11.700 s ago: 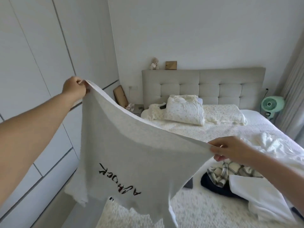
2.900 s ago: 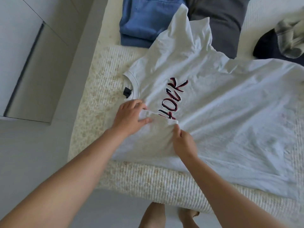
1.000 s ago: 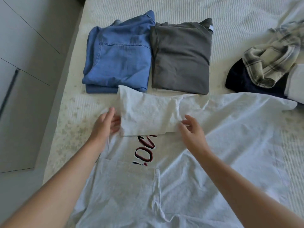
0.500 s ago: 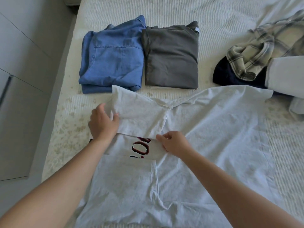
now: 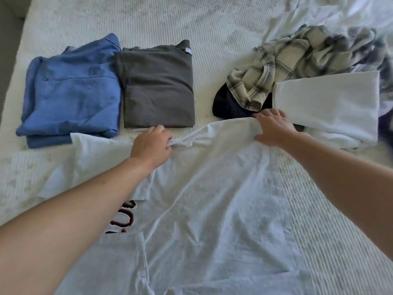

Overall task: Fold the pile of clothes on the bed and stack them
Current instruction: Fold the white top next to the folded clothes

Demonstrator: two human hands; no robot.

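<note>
A white T-shirt (image 5: 212, 209) with dark red lettering lies spread on the bed, both sleeves folded inward. My left hand (image 5: 152, 145) pinches its far edge near the sleeve fold. My right hand (image 5: 273, 128) grips the same far edge further right, at the shirt's hem corner. Beyond the shirt lie a folded blue denim garment (image 5: 70, 92) and a folded dark grey T-shirt (image 5: 157, 86), side by side. At the right is the unfolded pile: a plaid shirt (image 5: 276, 67), a navy garment (image 5: 227, 105) and a white garment (image 5: 327, 107).
The bed (image 5: 212, 24) has a white ribbed cover. A quilted cream throw (image 5: 21, 177) lies under the T-shirt at the near edge. Rumpled white sheets (image 5: 340, 11) sit at the far right. A strip of grey floor (image 5: 8, 39) shows along the left.
Both hands have left the folded left sleeve and moved right and away along the shirt's far edge. My right hand now reaches the hem corner by the pile.
</note>
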